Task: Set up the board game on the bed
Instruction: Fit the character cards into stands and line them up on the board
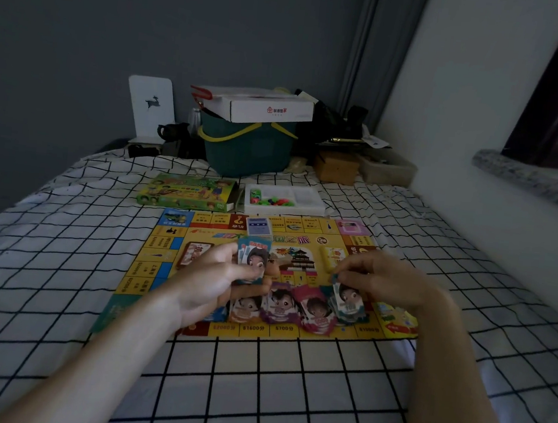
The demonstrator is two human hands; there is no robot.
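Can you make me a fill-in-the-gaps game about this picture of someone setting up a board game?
1. The game board lies on a bed with a black-and-white ____ sheet.
2. The left hand holds a stack of ____.
3. The white tray of coloured pieces sits to the ____ of the green game box.

Answers: checked; cards; right

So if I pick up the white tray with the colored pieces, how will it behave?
The white tray looks thin and shallow, so it is probably light and may flex. The colored pieces lie loose inside, so they would likely slide or spill if it tilts.
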